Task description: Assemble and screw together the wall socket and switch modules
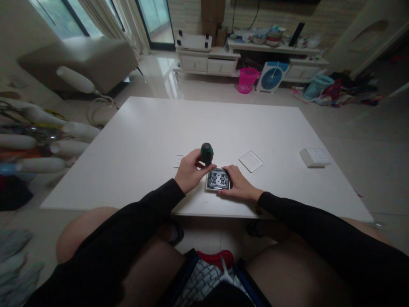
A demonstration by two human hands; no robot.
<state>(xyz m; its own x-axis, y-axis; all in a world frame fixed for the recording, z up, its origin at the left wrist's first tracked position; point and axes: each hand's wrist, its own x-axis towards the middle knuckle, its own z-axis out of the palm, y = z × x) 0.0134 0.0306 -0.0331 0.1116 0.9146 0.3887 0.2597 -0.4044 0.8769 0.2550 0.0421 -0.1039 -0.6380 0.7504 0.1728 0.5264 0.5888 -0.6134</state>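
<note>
My left hand [191, 169] is closed round a screwdriver [207, 152] with a green and black handle, which points up over the far left edge of a small square unit. That unit, which looks like a wall switch [218, 180], has a white rim and a dark and grey inner face showing. My right hand [238, 183] grips its right side, thumb at the near edge and fingers at the far edge. The screwdriver's tip is hidden by my left hand. A square white cover frame [251, 161] lies to the right, and thin white pieces [178, 161] lie left of my left hand.
A white box [315, 157] stands near the right edge of the white table [204, 119]. Beyond it are a low cabinet [220, 66], a pink basket [247, 80] and a blue fan [272, 77]. White cylindrical rods [41, 165] crowd the left side.
</note>
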